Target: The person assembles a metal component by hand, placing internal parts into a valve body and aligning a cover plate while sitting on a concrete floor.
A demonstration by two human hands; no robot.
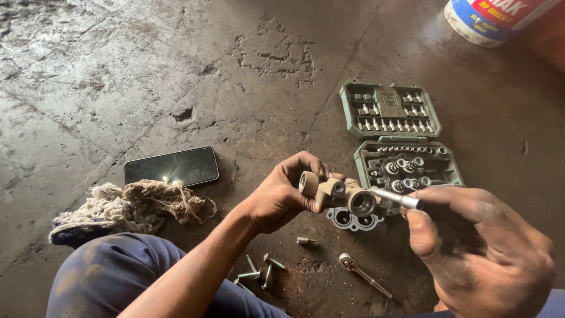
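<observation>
My left hand [282,191] grips a tan metal pump body [335,193] with round open ports, held above the floor. My right hand [482,250] holds a silver socket driver [395,198] whose tip meets the body's side near a round port. Under the held part lies a grey metal cover plate with round holes [353,221]. Several loose bolts [262,272] and a small socket [303,240] lie on the floor below my left forearm. A ratchet wrench [364,274] lies beside them.
An open green socket set case [400,141] sits behind my hands. A dark phone [172,166] and a frayed rag [132,206] lie at left on the stained concrete floor [118,70]. A white tub [491,20] stands at top right. My knee in blue trousers [112,277] is at bottom left.
</observation>
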